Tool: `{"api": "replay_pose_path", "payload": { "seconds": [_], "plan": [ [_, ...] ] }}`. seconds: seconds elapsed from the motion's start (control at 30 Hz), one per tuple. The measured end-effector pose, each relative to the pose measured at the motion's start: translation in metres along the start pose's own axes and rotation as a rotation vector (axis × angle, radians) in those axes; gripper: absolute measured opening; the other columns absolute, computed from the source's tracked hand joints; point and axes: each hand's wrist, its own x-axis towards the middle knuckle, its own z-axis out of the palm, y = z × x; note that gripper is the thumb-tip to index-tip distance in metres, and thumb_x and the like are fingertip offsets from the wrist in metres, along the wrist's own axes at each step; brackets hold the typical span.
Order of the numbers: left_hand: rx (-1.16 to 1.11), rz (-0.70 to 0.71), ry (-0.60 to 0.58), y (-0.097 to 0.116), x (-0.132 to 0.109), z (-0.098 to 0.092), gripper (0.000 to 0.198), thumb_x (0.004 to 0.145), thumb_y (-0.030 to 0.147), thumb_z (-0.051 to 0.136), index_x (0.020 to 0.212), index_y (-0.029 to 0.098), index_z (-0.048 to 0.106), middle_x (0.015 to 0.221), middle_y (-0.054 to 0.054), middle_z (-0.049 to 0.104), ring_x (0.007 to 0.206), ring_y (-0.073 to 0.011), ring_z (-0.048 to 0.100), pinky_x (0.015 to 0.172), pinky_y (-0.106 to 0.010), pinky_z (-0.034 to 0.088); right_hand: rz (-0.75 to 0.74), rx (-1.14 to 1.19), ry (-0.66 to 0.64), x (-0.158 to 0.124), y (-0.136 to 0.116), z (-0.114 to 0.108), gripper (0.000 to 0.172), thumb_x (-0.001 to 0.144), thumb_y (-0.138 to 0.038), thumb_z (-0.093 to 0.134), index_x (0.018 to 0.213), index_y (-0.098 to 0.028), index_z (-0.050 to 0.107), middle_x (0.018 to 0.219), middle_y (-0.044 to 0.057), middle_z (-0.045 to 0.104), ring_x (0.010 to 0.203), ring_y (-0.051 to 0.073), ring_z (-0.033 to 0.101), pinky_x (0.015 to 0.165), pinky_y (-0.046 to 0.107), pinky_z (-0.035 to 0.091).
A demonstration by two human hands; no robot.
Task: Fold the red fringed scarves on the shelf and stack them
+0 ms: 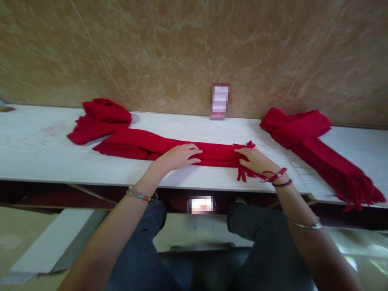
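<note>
A long red scarf [215,151], folded into a narrow strip, lies lengthwise on the white wood-grain table [91,169]. Its fringe sticks out at the right end, while the left end shows stacked layers. My left hand [182,155] rests on the middle of the strip, fingers stretched out and thumb apart. At the fringed end, my right hand [253,157] touches the cloth with fingers and thumb apart; part of the fringe is hidden under it.
A bunched red cloth [104,121] lies at the back left, close to the strip's left end. On the right, a crossed red scarf [306,133] hangs its fringe over the front edge. A blurred phone-like object [220,101] leans against the marbled wall [169,52]; another pixelated screen [202,205] is below the edge.
</note>
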Motion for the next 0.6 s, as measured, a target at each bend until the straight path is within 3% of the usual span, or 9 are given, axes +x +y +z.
{"api": "replay_pose_path", "payload": {
  "seconds": [0.13, 0.27, 0.4, 0.47, 0.6],
  "plan": [
    [0.031, -0.038, 0.044, -0.003, 0.002, 0.006, 0.041, 0.089, 0.012, 0.038, 0.127, 0.018, 0.054, 0.129, -0.008, 0.055, 0.113, -0.0183, 0.054, 0.096, -0.030, 0.042, 0.034, -0.009, 0.109, -0.005, -0.006, 0.013, 0.060, 0.072, -0.005, 0.044, 0.133, -0.007, 0.045, 0.124, 0.016, 0.058, 0.112, 0.026, 0.056, 0.095, 0.041, 0.045],
    [0.024, -0.092, 0.100, -0.008, 0.001, 0.004, 0.055, 0.081, -0.002, 0.031, 0.128, 0.017, 0.052, 0.128, -0.008, 0.056, 0.112, -0.0174, 0.057, 0.094, -0.032, 0.046, 0.114, -0.042, 0.193, -0.004, -0.013, 0.014, 0.046, 0.080, -0.008, 0.037, 0.120, -0.011, 0.057, 0.117, 0.012, 0.064, 0.107, 0.023, 0.059, 0.096, 0.039, 0.045],
    [0.023, -0.084, 0.271, -0.013, -0.006, -0.005, 0.062, 0.076, -0.008, 0.027, 0.129, 0.012, 0.051, 0.134, -0.007, 0.051, 0.125, -0.0149, 0.045, 0.106, -0.031, 0.036, 0.100, -0.056, 0.425, -0.007, -0.021, 0.008, 0.044, 0.083, -0.008, 0.033, 0.120, -0.013, 0.057, 0.124, 0.011, 0.059, 0.117, 0.022, 0.052, 0.104, 0.043, 0.036],
    [0.018, -0.085, 0.263, -0.014, -0.012, -0.006, 0.064, 0.074, -0.008, 0.027, 0.131, 0.013, 0.049, 0.137, -0.006, 0.049, 0.128, -0.0141, 0.041, 0.109, -0.031, 0.033, 0.002, -0.062, 0.386, -0.011, -0.022, 0.009, 0.044, 0.083, -0.008, 0.036, 0.122, -0.015, 0.056, 0.128, 0.010, 0.056, 0.123, 0.022, 0.047, 0.106, 0.045, 0.033],
    [-0.011, -0.098, 0.031, -0.013, -0.024, 0.005, 0.066, 0.075, -0.007, 0.028, 0.133, 0.016, 0.047, 0.138, -0.005, 0.045, 0.127, -0.0141, 0.043, 0.107, -0.031, 0.035, -0.087, -0.023, 0.149, -0.021, -0.018, 0.015, 0.043, 0.085, -0.019, 0.046, 0.128, -0.016, 0.051, 0.129, 0.014, 0.055, 0.122, 0.026, 0.048, 0.101, 0.048, 0.039]
  ]
}}
